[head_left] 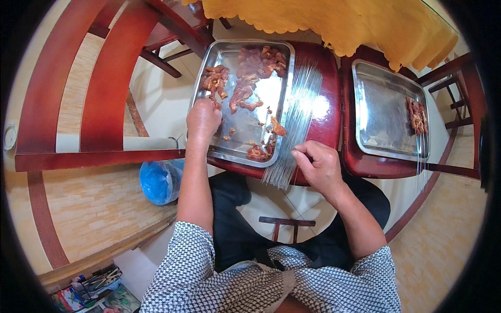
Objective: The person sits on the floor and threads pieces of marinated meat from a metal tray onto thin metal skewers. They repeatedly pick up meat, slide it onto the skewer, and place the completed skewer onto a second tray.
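My left hand is closed at the left side of a metal tray, its fingertips on a piece of raw meat. Marinated meat lies in heaps and scraps across this tray. Along the tray's right side lies a bundle of thin metal skewers. Over the bundle's near end, my right hand is curled in a pinch, apparently around one skewer, whose shaft is hard to make out. A small piece of meat appears on its far end, above the tray's right rim.
On the right, a second metal tray holds several loaded skewers, their bare ends past its near rim. Both trays rest on dark red chair seats. A yellow cloth hangs beyond; a blue-lined bin stands lower left.
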Available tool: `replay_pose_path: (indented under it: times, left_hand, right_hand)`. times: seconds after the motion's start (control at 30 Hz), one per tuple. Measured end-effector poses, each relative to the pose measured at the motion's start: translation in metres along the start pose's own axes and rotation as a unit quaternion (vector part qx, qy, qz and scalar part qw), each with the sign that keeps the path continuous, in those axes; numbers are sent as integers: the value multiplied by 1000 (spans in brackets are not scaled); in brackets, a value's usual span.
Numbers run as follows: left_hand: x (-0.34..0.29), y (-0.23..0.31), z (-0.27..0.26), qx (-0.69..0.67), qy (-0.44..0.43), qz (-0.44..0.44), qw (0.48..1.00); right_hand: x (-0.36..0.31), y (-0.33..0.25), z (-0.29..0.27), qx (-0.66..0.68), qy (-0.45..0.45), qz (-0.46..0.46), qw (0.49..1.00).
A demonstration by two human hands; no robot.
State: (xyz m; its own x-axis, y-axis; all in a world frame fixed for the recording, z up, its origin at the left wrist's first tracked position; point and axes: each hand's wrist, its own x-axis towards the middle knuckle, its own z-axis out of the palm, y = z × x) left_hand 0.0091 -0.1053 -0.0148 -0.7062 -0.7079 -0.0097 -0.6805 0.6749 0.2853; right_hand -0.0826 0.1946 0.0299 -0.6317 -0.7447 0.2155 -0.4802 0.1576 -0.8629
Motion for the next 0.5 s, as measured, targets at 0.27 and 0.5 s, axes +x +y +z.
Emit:
replay_pose_path:
  times: [0.27,0.5]
  left_hand:
    - [-10,-9,-18,-675,-213,-158,689]
    - [-28,6,-16,-830,-265,-93,481]
  right_hand:
    - [-5,3,2,5,-6,1,1000]
    - [-6,2,8,29,-25,4,999]
